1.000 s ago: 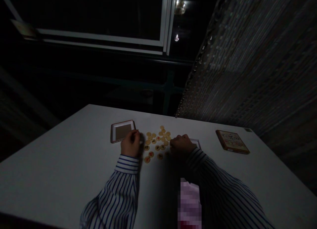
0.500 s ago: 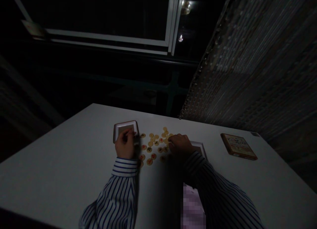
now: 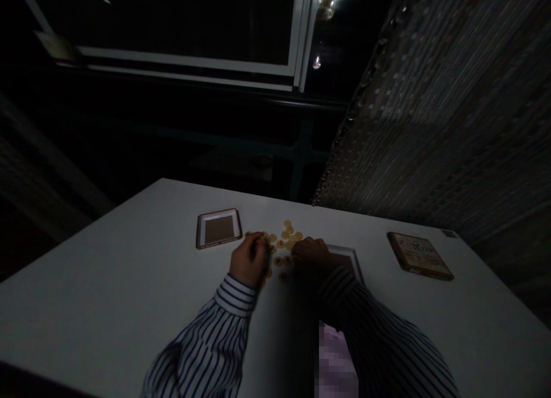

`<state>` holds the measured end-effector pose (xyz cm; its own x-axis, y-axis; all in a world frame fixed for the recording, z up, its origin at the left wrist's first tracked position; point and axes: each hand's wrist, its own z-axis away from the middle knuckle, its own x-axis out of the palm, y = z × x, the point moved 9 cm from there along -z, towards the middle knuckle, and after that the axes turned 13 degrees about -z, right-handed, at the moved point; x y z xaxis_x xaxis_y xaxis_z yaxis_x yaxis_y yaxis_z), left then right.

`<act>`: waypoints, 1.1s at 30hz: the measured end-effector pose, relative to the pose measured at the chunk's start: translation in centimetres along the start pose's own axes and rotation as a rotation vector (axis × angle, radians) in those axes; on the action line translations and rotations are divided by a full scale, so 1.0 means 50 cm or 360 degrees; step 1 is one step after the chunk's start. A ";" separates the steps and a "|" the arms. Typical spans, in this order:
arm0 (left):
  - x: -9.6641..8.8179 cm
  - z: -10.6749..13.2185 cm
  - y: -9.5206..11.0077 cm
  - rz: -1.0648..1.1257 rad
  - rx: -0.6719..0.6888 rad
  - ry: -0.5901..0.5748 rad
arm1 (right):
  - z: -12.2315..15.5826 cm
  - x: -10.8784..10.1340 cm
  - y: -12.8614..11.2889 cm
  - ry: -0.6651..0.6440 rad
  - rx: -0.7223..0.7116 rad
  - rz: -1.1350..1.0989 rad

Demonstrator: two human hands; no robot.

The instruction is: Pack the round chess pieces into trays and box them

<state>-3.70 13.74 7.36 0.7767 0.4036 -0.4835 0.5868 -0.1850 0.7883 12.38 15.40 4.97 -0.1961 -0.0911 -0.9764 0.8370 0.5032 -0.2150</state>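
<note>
Round, pale wooden Chinese chess pieces (image 3: pixel 281 244), some marked in red or black and some plain, lie scattered between my hands. My left hand (image 3: pixel 248 260) is curled over the left side of the scatter and covers several pieces. Whatever its bent fingers hold is hidden. At the right edge of the scatter, my right hand (image 3: pixel 312 253) has its fingers curled down by the pieces, and shadow hides what is under the fingertips. Behind my left hand lies a shallow, white-rimmed box half (image 3: pixel 198 232). Another tray-like box half (image 3: pixel 356 264) is partly covered by my right hand and sleeve.
On the right of the white table (image 3: pixel 129 283) lies a flat box with a printed lid (image 3: pixel 419 254). A small dark card (image 3: pixel 449 234) is near the far right edge. A bead curtain (image 3: pixel 413 122) hangs behind the table, and the room is dim.
My left hand has moved right, from the left box half to over the chess pieces, uncovering that box half. My right hand stays at almost the same spot.
</note>
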 end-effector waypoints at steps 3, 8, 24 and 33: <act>0.016 0.008 0.017 -0.0039 0.0073 -0.0056 | 0.005 -0.008 -0.004 0.0013 -0.0012 -0.0014; 0.029 0.012 0.020 -0.0071 0.0119 -0.0108 | 0.006 -0.013 -0.001 0.0022 0.0023 -0.0048; 0.053 0.016 0.018 -0.0383 0.0303 -0.0205 | -0.005 -0.016 0.022 0.0309 -0.0038 -0.0381; 0.073 0.032 0.049 -0.0335 0.0559 -0.0249 | -0.005 -0.032 0.047 0.0530 -0.0010 -0.1617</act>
<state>0.94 13.33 6.89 0.6414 0.3295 -0.6928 0.7571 -0.4176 0.5023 14.51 16.93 6.01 -0.9306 -0.2313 -0.2838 0.2001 0.3279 -0.9233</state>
